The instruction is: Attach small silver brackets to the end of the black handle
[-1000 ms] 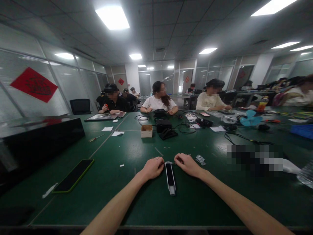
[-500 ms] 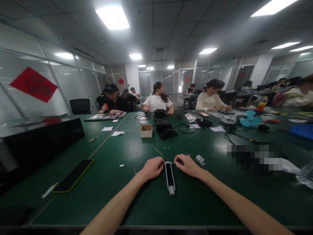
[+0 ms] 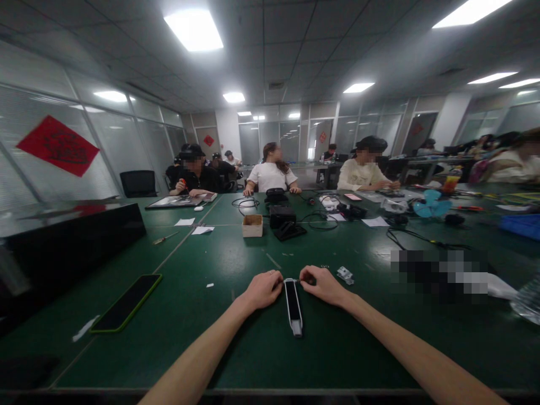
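Note:
A slim, elongated device [image 3: 293,306] with a white frame and a dark face lies on the green table, its narrower end towards me. At the left of its far end rests my left hand [image 3: 264,288], fingers curled and closed; what they hold, if anything, is hidden. My right hand [image 3: 324,285] is on the other side, with thumb and forefinger pinched close to the same end. Something tiny may be between those fingertips, too small to name. A small clear-and-white plastic piece [image 3: 345,275] lies just beyond my right hand.
A green-edged phone [image 3: 126,304] lies at left, near a screwdriver [image 3: 166,238]. Ahead stand a small open box [image 3: 252,226] and a black device [image 3: 282,216] with cables. A blue fan [image 3: 432,205] is at right. People sit across the table [image 3: 177,360].
My right fingertips have shifted very slightly left, towards the device. My left hand and the device stay put. The person opposite has moved their hands slightly on the table.

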A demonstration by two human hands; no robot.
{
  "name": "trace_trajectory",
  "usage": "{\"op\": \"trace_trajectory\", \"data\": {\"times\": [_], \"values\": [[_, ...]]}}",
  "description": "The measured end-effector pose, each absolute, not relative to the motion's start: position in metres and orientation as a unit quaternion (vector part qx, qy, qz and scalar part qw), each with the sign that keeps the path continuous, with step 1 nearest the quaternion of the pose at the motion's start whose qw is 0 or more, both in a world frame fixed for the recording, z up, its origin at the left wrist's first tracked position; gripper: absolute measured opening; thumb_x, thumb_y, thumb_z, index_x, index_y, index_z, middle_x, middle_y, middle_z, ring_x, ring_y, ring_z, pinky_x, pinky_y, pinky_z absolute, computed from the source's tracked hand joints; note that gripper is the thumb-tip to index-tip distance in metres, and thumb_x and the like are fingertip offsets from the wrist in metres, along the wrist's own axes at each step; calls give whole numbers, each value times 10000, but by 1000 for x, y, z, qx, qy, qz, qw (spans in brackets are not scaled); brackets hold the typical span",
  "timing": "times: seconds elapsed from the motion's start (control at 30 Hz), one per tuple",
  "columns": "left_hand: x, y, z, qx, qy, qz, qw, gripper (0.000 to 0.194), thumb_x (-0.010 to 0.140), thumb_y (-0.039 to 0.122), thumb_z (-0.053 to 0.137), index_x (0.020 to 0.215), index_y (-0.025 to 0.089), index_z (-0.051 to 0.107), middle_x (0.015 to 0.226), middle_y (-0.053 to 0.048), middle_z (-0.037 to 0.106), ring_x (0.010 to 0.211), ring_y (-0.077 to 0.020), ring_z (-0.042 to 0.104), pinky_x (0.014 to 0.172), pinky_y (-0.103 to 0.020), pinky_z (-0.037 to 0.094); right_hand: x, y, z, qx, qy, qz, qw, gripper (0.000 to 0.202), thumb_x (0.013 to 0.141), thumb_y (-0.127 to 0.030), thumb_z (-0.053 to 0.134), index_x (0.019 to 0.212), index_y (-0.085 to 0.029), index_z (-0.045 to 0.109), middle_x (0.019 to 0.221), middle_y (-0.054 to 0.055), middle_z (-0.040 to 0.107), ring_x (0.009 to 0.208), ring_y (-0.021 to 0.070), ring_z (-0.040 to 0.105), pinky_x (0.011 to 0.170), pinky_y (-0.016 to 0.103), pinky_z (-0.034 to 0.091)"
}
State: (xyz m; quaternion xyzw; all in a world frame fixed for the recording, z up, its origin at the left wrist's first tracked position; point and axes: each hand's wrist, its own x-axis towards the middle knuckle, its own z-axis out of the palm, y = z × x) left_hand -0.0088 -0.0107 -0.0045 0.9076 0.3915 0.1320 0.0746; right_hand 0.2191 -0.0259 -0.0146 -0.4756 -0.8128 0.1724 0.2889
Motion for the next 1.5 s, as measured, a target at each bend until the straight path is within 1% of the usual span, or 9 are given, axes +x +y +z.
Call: {"op": "trace_trajectory", "data": {"times": [0.2, 0.63, 0.73, 0.83, 0.97, 1.1, 1.27, 1.4, 1.5], "values": [[-8, -12, -3, 908, 391, 129, 81, 131, 876, 224, 419, 930, 186, 532, 867, -29, 590, 759, -155, 555, 672, -249, 421, 218, -26, -17, -472, -816, 163, 291, 122, 793, -243, 553, 879, -188, 620, 820, 20, 612, 733, 144, 558, 693, 282, 473], [-9, -13, -1, 906, 392, 131, 91, 128, 887, 234, 420, 929, 186, 531, 877, -27, 585, 761, -152, 552, 669, -248, 423, 214, -31, -12, -462, -818, 181, 291, 153, 845, -303, 549, 931, -200, 621, 899, 26, 620, 800, 156, 571, 735, 301, 482], [-9, -13, -1, 906, 390, 134, 93, 119, 883, 228, 424, 922, 186, 528, 871, -25, 586, 756, -150, 549, 669, -244, 425, 216, -30, -10, -453, -830, 167, 279, 157, 842, -300, 554, 948, -204, 618, 921, 29, 620, 821, 160, 570, 755, 304, 481], [-9, -12, -2, 907, 389, 135, 88, 115, 876, 219, 424, 912, 184, 527, 862, -25, 587, 748, -150, 550, 666, -244, 426, 226, -26, -6, -453, -841, 124, 268, 179, 846, -291, 542, 987, -202, 609, 980, 44, 617, 891, 175, 560, 807, 326, 470], [-9, -12, -1, 907, 391, 132, 81, 123, 874, 219, 422, 916, 183, 532, 864, -29, 592, 747, -155, 555, 671, -251, 433, 247, -15, -5, -469, -848, 60, 239, 205, 866, -291, 502, 1003, -189, 614, 1035, 74, 613, 994, 210, 527, 885, 380, 428], [-8, -13, 0, 904, 402, 122, 86, 141, 879, 235, 415, 929, 185, 537, 880, -35, 595, 768, -162, 562, 682, -256, 443, 263, -7, -8, -503, -844, 30, 186, 240, 884, -294, 455, 1013, -194, 631, 1070, 89, 600, 1017, 227, 510, 886, 389, 409], [-8, -13, 0, 902, 403, 123, 91, 145, 877, 235, 419, 938, 187, 541, 889, -34, 595, 768, -161, 561, 682, -258, 441, 264, -9, -5, -550, -824, 27, 137, 293, 887, -289, 422, 1074, -207, 632, 1110, 99, 585, 1025, 242, 497, 885, 387, 398], [-9, -12, -2, 904, 394, 133, 100, 131, 876, 231, 426, 926, 183, 537, 879, -28, 589, 752, -155, 555, 665, -249, 430, 259, -12, 1, -556, -823, 38, 113, 335, 902, -306, 394, 1146, -224, 610, 1137, 100, 568, 1030, 244, 486, 865, 375, 408], [-9, -11, -2, 904, 393, 135, 101, 125, 881, 235, 427, 927, 185, 532, 869, -27, 585, 750, -155, 552, 670, -250, 419, 257, -13, 2, -556, -824, 44, 99, 337, 900, -298, 400, 1156, -229, 608, 1139, 97, 562, 1034, 241, 480, 866, 372, 410]]}}
